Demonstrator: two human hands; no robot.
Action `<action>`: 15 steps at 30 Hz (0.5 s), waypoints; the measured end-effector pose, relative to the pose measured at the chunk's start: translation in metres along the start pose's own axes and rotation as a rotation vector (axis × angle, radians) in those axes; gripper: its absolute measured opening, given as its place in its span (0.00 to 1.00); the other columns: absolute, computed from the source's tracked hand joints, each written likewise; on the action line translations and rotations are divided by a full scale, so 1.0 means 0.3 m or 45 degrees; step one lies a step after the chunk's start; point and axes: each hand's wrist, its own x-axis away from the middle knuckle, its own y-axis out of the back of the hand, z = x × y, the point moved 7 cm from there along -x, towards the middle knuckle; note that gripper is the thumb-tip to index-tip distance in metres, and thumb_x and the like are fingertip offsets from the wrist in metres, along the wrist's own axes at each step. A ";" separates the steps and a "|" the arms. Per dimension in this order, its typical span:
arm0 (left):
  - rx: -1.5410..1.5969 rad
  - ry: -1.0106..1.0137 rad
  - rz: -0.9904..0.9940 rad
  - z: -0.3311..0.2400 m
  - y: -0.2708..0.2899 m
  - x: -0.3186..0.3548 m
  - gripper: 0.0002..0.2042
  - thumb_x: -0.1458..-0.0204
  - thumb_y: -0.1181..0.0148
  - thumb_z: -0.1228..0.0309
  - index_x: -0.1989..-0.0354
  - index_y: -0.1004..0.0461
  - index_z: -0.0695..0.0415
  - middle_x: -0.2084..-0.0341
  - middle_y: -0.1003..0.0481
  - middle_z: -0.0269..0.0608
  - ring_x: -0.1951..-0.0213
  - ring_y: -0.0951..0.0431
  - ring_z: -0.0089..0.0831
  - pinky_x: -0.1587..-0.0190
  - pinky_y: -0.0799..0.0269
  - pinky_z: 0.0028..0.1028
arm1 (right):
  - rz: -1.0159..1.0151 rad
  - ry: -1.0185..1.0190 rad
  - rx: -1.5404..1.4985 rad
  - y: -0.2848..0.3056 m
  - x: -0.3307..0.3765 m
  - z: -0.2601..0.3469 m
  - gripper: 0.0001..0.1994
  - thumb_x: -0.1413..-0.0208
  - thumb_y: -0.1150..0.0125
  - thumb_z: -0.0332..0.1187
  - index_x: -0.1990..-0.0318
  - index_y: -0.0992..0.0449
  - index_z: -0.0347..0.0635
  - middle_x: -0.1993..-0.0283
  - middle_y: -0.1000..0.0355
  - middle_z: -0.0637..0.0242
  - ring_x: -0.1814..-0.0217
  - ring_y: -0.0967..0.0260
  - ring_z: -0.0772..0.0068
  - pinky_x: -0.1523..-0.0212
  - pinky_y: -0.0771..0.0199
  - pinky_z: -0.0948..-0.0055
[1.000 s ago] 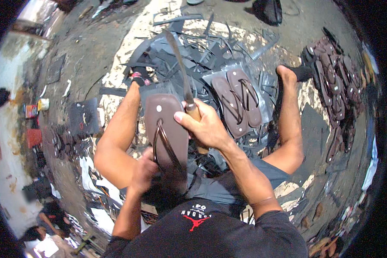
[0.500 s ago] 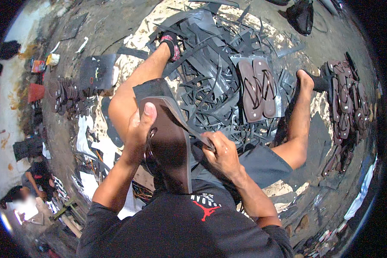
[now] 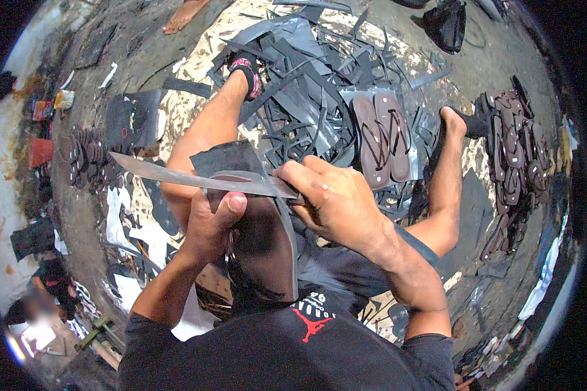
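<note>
My left hand (image 3: 214, 225) grips a brown flip-flop (image 3: 262, 238) over my lap, thumb lying on its top. A black rubber sheet (image 3: 225, 158) sticks out past the toe end, with a grey edge along the flip-flop's right side. My right hand (image 3: 342, 199) is closed round the handle of a long-bladed knife (image 3: 166, 172). Its blade lies crosswise over the toe end, just above my left thumb, the tip pointing left. Whether the blade touches the rubber I cannot tell. The handle is mostly hidden by my fingers.
Black rubber offcuts (image 3: 306, 78) heap between my legs. A pair of brown flip-flops (image 3: 381, 140) lies on the heap's right side. More flip-flops are piled at far right (image 3: 518, 143) and at left (image 3: 85, 153). Another person (image 3: 49, 293) sits at lower left; a bare foot (image 3: 186, 16) shows at the top.
My right hand has moved up and toward the toe end, turning the knife from along the flip-flop's right edge to across its toe. A bare foot has come into view at the top.
</note>
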 end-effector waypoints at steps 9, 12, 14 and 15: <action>0.180 0.150 0.238 0.042 -0.013 0.030 0.17 0.40 0.34 0.63 0.48 0.23 0.61 0.56 0.21 0.33 0.53 0.25 0.23 0.49 0.29 0.28 | 0.294 0.066 -0.063 0.073 0.037 -0.024 0.17 0.54 0.38 0.25 0.54 0.28 0.43 0.67 0.29 0.58 0.63 0.25 0.50 0.63 0.24 0.54; 0.052 0.070 0.348 0.030 -0.043 0.024 0.15 0.40 0.34 0.66 0.49 0.23 0.61 0.56 0.21 0.33 0.54 0.25 0.21 0.50 0.29 0.28 | 0.398 -0.064 0.092 0.081 0.115 -0.092 0.23 0.56 0.33 0.26 0.48 0.26 0.46 0.65 0.28 0.59 0.63 0.24 0.53 0.64 0.24 0.57; 0.042 0.028 0.426 0.015 -0.083 0.013 0.15 0.40 0.34 0.67 0.49 0.23 0.61 0.56 0.21 0.33 0.54 0.25 0.21 0.51 0.28 0.28 | 0.378 -0.042 0.139 0.082 0.117 -0.085 0.23 0.56 0.31 0.26 0.49 0.26 0.46 0.65 0.28 0.60 0.64 0.25 0.53 0.65 0.24 0.57; 0.071 0.217 0.485 0.049 -0.094 0.007 0.16 0.41 0.33 0.66 0.49 0.23 0.61 0.57 0.21 0.34 0.55 0.24 0.21 0.52 0.28 0.28 | 0.380 -0.038 0.106 0.075 0.098 -0.077 0.22 0.57 0.32 0.26 0.51 0.27 0.46 0.65 0.30 0.60 0.65 0.26 0.51 0.67 0.24 0.56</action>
